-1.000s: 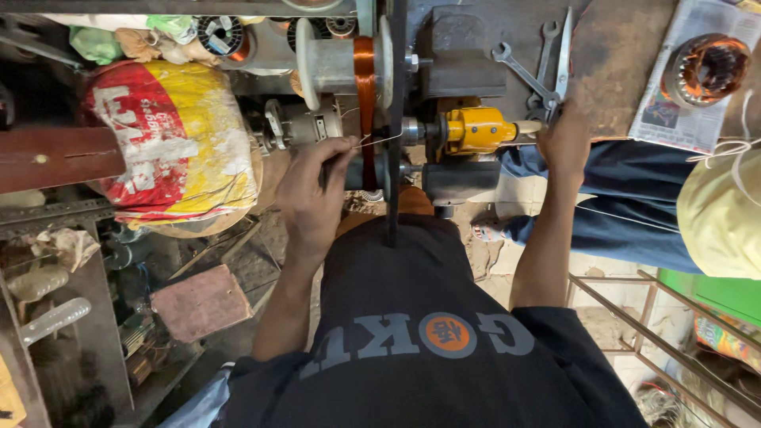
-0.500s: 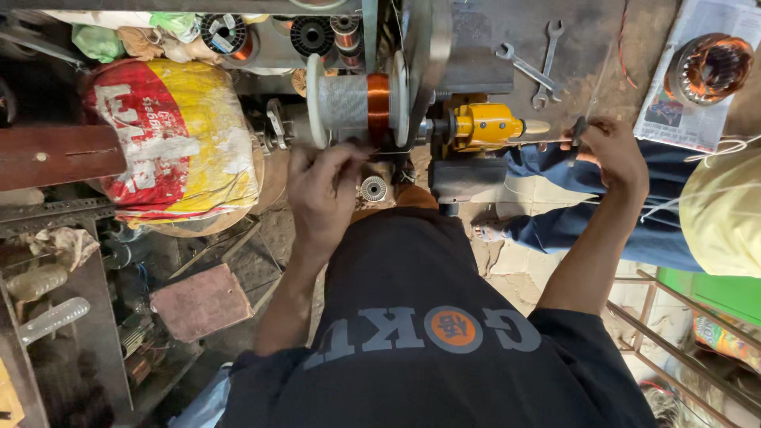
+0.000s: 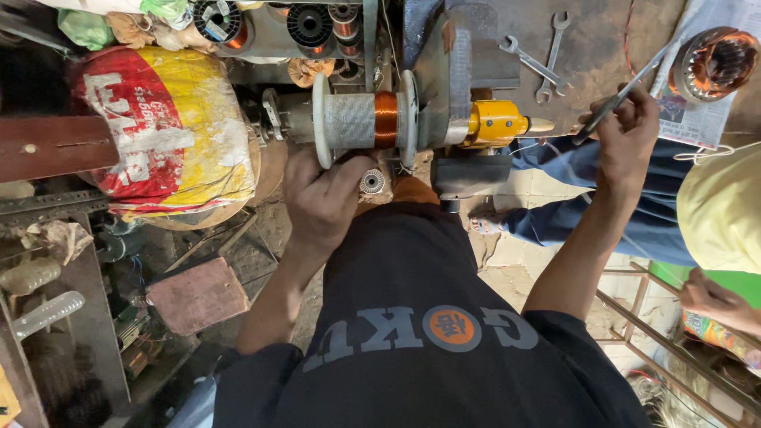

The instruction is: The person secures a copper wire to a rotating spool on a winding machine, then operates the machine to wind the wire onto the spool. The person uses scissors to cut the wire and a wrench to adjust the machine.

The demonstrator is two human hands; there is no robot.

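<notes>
Since half a second ago the left hand (image 3: 321,198) has dropped a little and settled under the white spool (image 3: 361,120), and the right hand (image 3: 626,135) has swung out toward 2 o'clock, away from the yellow winder body (image 3: 495,123).

The step in hand looks like winding copper wire onto the spool, which sits at 12 o'clock on its shaft, a narrow orange band of wire laid at its right end. The left grip is curled loosely, fingers near a small ribbed roller (image 3: 372,182) just below the spool; whether it pinches the wire I cannot tell. The right grip is closed round a thin metal handle (image 3: 626,93) that slants up toward 1 o'clock. Next, by my judgement, comes steady turning while the left fingers guide the strand evenly. Two spanners (image 3: 539,59) lie on the surface (image 3: 602,40) beyond.
</notes>
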